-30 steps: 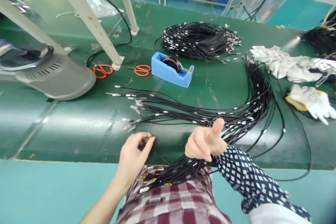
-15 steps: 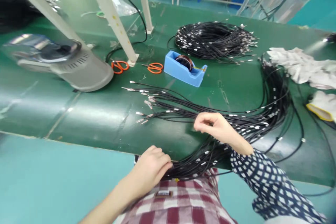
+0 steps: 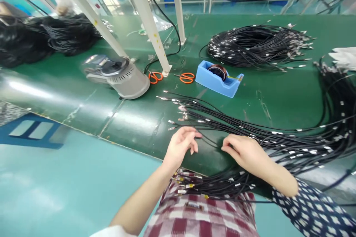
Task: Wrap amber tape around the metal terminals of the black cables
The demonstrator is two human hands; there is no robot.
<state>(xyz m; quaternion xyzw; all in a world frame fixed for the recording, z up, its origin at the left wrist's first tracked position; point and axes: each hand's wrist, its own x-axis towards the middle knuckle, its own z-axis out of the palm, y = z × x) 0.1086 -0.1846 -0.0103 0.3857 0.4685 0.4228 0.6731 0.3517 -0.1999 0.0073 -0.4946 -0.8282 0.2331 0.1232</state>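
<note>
Single cable: spanned the gap between the two hands, thin and black, over the near part of the table.
Left hand: was at the left end of that stretch, thumb and forefinger close together, the other fingers loosely bent; whether they gripped the single cable could not be told.
Right hand: met the other end of the stretch, its thumb and forefinger pinched closed on the single cable, the rest folded in.
Loose bundle: lay across the table behind the hands, pale-tipped ends fanned to the left, white tags along it, its far part curving back at the right.
Lap bundle: rested over the checked apron at the table's front edge, with yellow pieces near several ends.
Coil: sat farther back on the table, many tagged black cables wound into a ring.
Tape dispenser: stood between coil and loose bundle, light blue, with a brown tape roll in it.
Orange-handled scissors: lay just left of the dispenser; a second pair lay beside the grey machine.
Far left: dark cable heaps were piled near a blurred co-worker.
</note>
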